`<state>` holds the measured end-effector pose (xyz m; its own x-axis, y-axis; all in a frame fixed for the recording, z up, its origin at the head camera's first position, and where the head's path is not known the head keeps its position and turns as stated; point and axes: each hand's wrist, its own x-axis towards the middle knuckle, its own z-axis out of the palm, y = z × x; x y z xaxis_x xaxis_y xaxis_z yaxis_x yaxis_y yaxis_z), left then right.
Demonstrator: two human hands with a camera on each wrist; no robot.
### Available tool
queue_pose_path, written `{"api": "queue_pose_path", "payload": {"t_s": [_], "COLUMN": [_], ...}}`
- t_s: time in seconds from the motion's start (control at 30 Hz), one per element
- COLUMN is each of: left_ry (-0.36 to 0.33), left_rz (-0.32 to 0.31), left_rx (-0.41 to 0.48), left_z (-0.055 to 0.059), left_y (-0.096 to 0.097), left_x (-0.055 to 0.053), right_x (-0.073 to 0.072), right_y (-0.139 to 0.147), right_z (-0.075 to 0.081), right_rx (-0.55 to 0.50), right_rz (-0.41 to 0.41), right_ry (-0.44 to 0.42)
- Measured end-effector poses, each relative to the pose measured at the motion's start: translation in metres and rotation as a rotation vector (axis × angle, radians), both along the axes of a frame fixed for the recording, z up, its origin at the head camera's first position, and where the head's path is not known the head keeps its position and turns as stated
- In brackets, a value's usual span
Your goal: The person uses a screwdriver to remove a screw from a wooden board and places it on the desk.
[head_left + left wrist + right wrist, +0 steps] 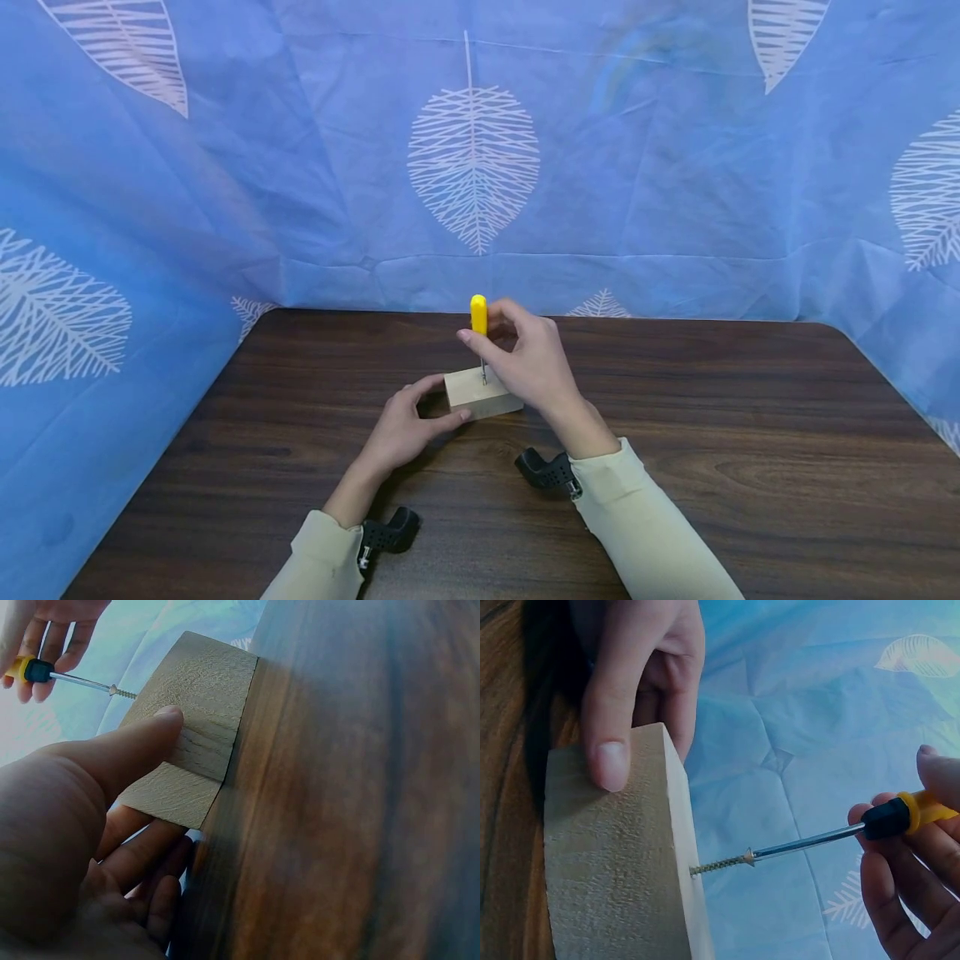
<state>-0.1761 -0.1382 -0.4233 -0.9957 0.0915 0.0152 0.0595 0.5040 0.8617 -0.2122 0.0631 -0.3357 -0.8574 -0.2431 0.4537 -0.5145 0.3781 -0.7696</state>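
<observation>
A pale wooden block (486, 405) lies on the dark tabletop. My left hand (401, 425) grips its left end, the thumb on the near face and the fingers behind. A screw (721, 865) stands in the block's top face, most of its thread showing above the wood. The tip of a screwdriver (810, 843) with a yellow and black handle meets the screw head, and the two are roughly in line. Around the yellow handle (478, 315) my right hand (532, 358) holds with thumb and fingers. In the left wrist view, the block (202, 697) hides where the screw enters.
The brown wood-grain table (750, 433) extends to both sides of the block. Behind it and on the left hangs a blue cloth (637, 183) with white leaf prints. Black wrist devices (393, 531) sit at both cuffs, above the tabletop.
</observation>
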Motion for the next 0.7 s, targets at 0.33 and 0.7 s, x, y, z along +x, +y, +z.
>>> {"api": "queue_pose_path", "payload": {"t_s": [0.33, 0.7], "left_ry": [0.001, -0.007], "left_rz": [0.002, 0.006], "left_rx": [-0.001, -0.011], "left_z": [0.0008, 0.0004], "left_y": [-0.0007, 0.0002], "left_x": [-0.0001, 0.0005], "right_x": [0.0009, 0.0030], "right_y": [-0.0008, -0.0002], "right_z": [0.0026, 0.0019], "right_rx": [0.002, 0.028], "right_rz": [0.030, -0.037], "right_ry": [-0.046, -0.043]}}
